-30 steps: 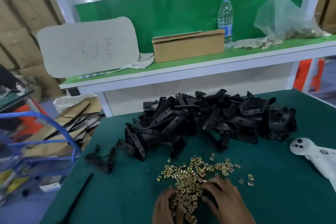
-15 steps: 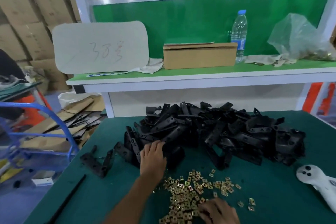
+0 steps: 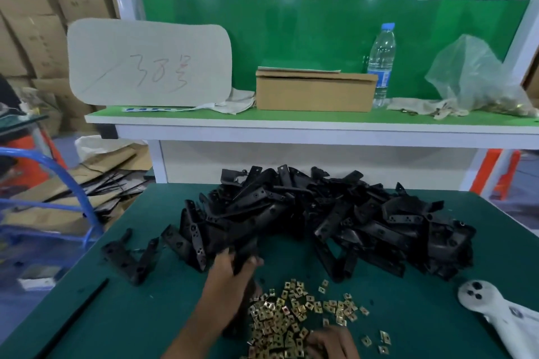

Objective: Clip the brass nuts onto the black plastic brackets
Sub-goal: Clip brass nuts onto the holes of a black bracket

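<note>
A big heap of black plastic brackets [image 3: 335,213] lies across the middle of the green table. In front of it is a scatter of small brass nuts [image 3: 291,315]. My left hand [image 3: 230,271] grips one black bracket [image 3: 248,251] at the near left edge of the heap. My right hand [image 3: 332,342] rests curled among the brass nuts at the bottom edge; what its fingers hold is hidden. Two brackets [image 3: 128,256] lie apart on the left of the table.
A white handheld device [image 3: 501,318] lies at the right. A thin black strip [image 3: 78,315] lies near the left table edge. Behind the heap, a shelf carries a cardboard box [image 3: 315,92], a water bottle [image 3: 382,64] and a plastic bag [image 3: 478,79].
My left hand has closed on a bracket at the heap's edge and drawn it slightly toward me. My right hand stays on the nuts. The view tilted down a little.
</note>
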